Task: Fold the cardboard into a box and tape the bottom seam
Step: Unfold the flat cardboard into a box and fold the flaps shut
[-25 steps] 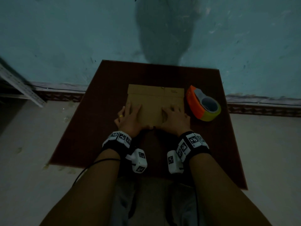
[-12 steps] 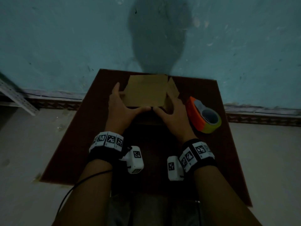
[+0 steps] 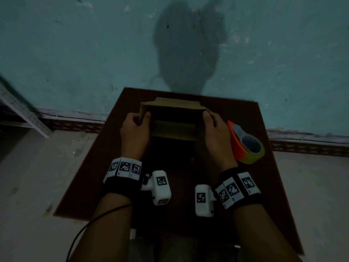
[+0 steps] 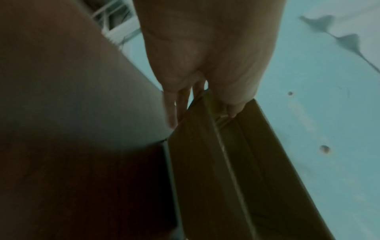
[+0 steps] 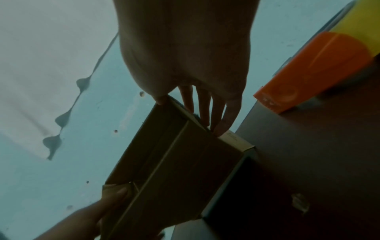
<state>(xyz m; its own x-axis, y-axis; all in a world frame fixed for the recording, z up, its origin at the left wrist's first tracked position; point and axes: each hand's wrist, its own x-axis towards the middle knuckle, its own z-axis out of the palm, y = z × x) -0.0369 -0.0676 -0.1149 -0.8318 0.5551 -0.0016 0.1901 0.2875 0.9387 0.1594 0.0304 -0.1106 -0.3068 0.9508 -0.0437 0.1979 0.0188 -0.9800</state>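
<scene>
over a dark red table [image 3: 264, 167], the left hand [image 3: 135, 129] and right hand [image 3: 213, 129] each pinched one end of an opened cardboard box [image 3: 173, 118], thumbs inside; a tape dispenser [image 3: 245, 142] sat just right

Brown cardboard [image 3: 175, 129]; orange/yellow tape dispenser [image 3: 245, 146]; dark red-brown table [image 3: 245, 186]; teal wall [image 3: 75, 53]; blk/wht checker-tag wristbands [image 3: 124, 167].

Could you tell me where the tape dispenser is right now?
In the head view, the tape dispenser lies on the table, just right of the right hand.
</scene>
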